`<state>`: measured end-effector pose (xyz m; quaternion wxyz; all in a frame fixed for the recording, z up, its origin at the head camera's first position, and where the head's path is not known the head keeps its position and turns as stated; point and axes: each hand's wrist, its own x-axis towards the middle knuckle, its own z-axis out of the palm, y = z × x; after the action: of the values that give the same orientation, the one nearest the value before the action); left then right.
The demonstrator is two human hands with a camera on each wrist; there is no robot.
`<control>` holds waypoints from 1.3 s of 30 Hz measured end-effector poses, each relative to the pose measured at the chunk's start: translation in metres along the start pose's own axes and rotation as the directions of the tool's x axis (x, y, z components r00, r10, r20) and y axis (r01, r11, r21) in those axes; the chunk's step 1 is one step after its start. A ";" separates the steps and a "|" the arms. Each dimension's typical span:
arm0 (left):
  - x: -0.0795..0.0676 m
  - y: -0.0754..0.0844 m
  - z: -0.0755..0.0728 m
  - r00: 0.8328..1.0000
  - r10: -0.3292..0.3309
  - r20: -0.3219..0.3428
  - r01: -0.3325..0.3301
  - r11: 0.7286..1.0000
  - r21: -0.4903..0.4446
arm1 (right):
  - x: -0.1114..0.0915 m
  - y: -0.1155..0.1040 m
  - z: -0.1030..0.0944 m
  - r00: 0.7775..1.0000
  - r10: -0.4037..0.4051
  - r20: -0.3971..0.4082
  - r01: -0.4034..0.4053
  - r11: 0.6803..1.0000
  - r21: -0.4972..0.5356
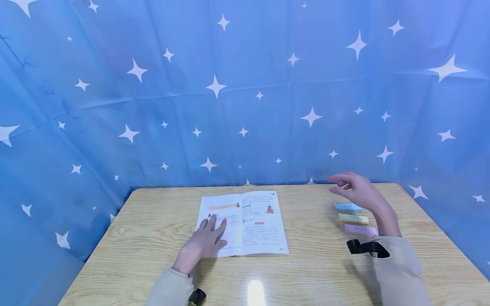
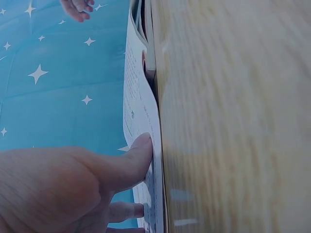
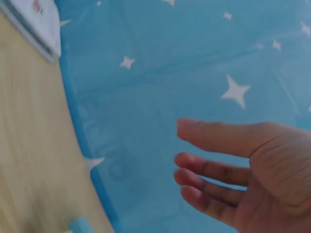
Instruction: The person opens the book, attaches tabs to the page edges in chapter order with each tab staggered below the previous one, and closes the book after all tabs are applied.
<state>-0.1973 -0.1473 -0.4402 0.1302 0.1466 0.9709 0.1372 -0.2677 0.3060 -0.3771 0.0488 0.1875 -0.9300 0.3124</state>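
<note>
An open book [image 1: 264, 238] with printed pages lies on the table. My left hand [image 1: 206, 238] rests on its left page with the fingers spread. In the left wrist view the thumb [image 2: 138, 155] touches the page near the book's lower edge. My right hand [image 1: 354, 189] is raised above the right side of the table, its fingers slightly bent and nothing between them. Below and near it lie three coloured strips in a column: a blue strip [image 1: 347, 207], a yellow strip [image 1: 354, 219] and a purple strip [image 1: 360, 230]. Their small writing is unreadable.
The wooden table [image 1: 306, 272] ends at the back against a blue curtain [image 1: 264, 114] with white stars. Black camera mounts [image 1: 367, 248] sit at both wrists. A bright light reflection shows at the table's front.
</note>
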 end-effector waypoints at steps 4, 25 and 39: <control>0.000 0.000 0.001 1.000 -0.001 0.000 0.001 1.000 0.001 | -0.002 0.014 0.000 0.999 0.025 0.021 -0.024 1.000 -0.003; -0.001 0.000 0.001 1.000 -0.001 -0.013 0.001 1.000 0.013 | -0.019 0.068 0.010 0.967 0.211 0.140 -0.222 0.973 0.069; -0.001 0.001 0.000 1.000 0.003 -0.013 -0.003 1.000 0.013 | -0.022 0.089 0.019 0.927 0.335 0.171 -0.357 0.925 0.126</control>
<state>-0.1964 -0.1468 -0.4396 0.1229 0.1480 0.9724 0.1318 -0.2801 0.3669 -0.4470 -0.0902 0.0457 -0.9224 0.3727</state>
